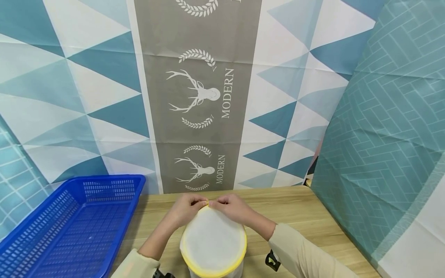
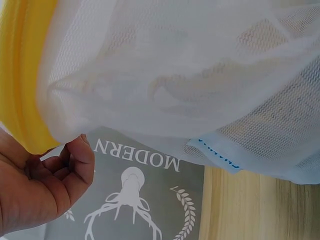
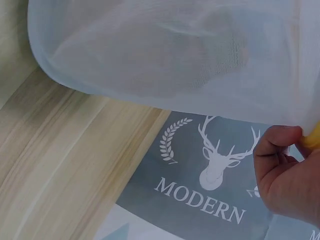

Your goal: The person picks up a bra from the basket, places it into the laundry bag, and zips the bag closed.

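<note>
A white mesh laundry bag with a yellow zipped rim stands on the table at the lower middle of the head view, its round top facing up. At the far edge of that rim, my left hand pinches the yellow trim. My right hand pinches the same spot from the other side, fingertips nearly touching the left ones. In the left wrist view the yellow trim runs down to the curled fingers. The sheer bag side fills the top of the right wrist view. The zip pull is too small to make out.
A blue plastic basket with perforated walls sits at the left. The wooden table reaches back to a patterned cloth with deer heads. A teal cloth hangs along the right side.
</note>
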Available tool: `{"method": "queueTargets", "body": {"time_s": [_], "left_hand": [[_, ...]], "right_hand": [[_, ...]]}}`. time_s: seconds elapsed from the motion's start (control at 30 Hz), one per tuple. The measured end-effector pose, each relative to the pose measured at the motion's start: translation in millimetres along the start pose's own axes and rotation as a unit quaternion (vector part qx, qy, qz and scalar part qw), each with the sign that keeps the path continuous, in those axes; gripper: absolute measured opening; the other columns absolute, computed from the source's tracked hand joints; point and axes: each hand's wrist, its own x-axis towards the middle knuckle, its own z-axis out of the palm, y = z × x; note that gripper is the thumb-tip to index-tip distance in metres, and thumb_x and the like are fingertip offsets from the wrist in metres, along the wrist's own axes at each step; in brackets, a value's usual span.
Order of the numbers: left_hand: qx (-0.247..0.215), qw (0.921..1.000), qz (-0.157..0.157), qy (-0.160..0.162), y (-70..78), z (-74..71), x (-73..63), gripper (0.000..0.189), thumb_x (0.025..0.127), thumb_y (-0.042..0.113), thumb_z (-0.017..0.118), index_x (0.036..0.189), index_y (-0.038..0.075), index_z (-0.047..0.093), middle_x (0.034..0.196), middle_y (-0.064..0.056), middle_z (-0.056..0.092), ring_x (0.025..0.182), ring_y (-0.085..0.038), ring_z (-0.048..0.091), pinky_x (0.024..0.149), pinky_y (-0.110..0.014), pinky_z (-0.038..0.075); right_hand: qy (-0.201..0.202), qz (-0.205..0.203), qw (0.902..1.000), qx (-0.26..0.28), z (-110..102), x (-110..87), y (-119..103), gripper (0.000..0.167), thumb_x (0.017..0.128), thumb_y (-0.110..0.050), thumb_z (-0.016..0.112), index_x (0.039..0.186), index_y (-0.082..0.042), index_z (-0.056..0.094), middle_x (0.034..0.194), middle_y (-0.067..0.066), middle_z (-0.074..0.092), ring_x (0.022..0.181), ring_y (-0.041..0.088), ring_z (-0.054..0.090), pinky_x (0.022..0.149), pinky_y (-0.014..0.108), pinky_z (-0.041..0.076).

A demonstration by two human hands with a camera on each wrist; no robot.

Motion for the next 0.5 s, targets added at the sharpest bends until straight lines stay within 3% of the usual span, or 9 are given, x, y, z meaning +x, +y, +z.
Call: {"method": "queueTargets", "body": {"time_s": [0.27, 0.5], "left_hand": [[-0.004, 0.9999, 0.005, -0.009, 0.4, -1.2, -1.1, 0.014, 0.090, 0.011, 0.059, 0.094, 0.009, 0.072, 0.092, -0.006, 0.070, 0.073, -0.014, 0.060, 0.061, -0.025, 0.047], [0.007, 0.9999, 0.009, -0.009, -0.4, -3.2, -1.0, 0.013, 0.090, 0.012, 0.060, 0.092, 0.009, 0.073, 0.092, -0.006, 0.070, 0.072, -0.009, 0.057, 0.061, -0.024, 0.047]], "right_hand": [[-0.005, -0.011, 0.9999, 0.004, 1.6, 1.0, 0.5, 0.031, 0.094, -0.030, 0.056, 0.079, -0.007, 0.071, 0.062, -0.004, 0.054, 0.048, 0.006, 0.047, 0.045, 0.022, 0.041], [-0.006, -0.002, 0.9999, 0.010, 1.0, -0.5, -1.4, 0.029, 0.095, -0.029, 0.055, 0.084, -0.009, 0.073, 0.070, -0.001, 0.061, 0.048, 0.008, 0.051, 0.045, 0.025, 0.046]]}}
